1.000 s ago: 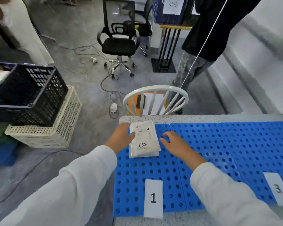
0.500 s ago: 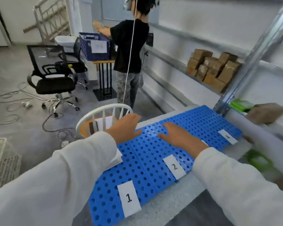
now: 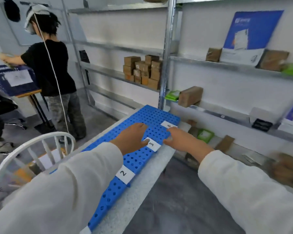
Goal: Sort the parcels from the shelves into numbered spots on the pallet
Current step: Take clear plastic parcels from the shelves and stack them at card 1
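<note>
Sleeves: two white sleeves [image 3: 71,191] filled the near edge at 7 and 5 o'clock.
Worktop: a grey speckled worktop [image 3: 142,196] ran from 6 toward 12 o'clock and carried the pallet.
Pallet: the blue perforated pallet [image 3: 152,117] lay flat along the worktop; no parcel showed on the part in view.
Label 2: a white card, label 2 [image 3: 125,173], sat on the pallet's right edge, nearest of the three.
Left hand: the left hand [image 3: 132,137] was palm down over the pallet, fingers straight and together, holding nothing, with its thumb tip just beside label 3 [image 3: 151,144]. Whether it touched the pallet could not be told.
Right hand: the right hand [image 3: 181,141], at 3 o'clock of the left, was stretched flat and empty over the pallet's right edge, with label 4 [image 3: 168,125] at 11 o'clock of its fingertips.
Chair: a white spindle-back chair [image 3: 35,146] stood at 9 o'clock of the worktop.
Lower shelf: a green packet [image 3: 205,135] lay at 3 o'clock of the right hand.
Parcels: one brown parcel [image 3: 190,96] sat on the metal shelves [image 3: 166,65] at 1 o'clock, and a stack of cardboard parcels [image 3: 142,71] at 12 o'clock, well apart from both hands.
Bystander: a person in a black top [image 3: 47,65] stood at 10 o'clock by a blue crate [image 3: 12,78].
</note>
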Motion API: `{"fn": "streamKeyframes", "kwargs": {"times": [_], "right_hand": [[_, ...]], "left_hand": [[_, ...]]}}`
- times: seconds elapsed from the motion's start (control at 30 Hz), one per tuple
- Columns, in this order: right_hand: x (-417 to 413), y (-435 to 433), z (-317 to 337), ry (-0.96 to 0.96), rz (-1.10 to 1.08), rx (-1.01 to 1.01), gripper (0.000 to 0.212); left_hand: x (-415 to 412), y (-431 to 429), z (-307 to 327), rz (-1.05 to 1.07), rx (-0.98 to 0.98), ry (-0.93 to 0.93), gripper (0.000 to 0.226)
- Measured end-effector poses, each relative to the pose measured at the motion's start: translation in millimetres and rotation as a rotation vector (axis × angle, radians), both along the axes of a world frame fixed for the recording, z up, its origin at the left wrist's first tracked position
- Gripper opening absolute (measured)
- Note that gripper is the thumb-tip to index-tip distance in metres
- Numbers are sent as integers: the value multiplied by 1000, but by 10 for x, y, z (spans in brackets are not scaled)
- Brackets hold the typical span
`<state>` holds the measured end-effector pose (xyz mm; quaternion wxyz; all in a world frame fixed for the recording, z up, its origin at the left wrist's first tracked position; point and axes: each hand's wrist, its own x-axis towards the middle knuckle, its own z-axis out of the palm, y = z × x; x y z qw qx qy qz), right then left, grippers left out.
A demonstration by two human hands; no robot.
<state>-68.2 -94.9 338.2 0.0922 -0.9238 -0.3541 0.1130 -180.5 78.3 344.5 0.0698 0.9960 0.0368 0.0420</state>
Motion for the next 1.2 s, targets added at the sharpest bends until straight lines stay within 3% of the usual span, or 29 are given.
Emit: {"fn": "streamKeyframes", "kwargs": {"times": [0.3,0.63,0.9,1.2], "right_hand": [[707,-1889,4,-48,-258,43,56],[933,-3173,-155,-31,-468,79,56],[1562,-3723,-321,-5,-591,19,62],[2776,-3849,-661,73,-680,-7,52]], "left_hand": [[973,-1701,54,-175,-98,-98,61],[1897,-2796,37,-393,-1,-67,58],[2667,-3179,-233,-522,-17,-4,62],[4029,-3288,-629,-543,-82,108,57]]}}
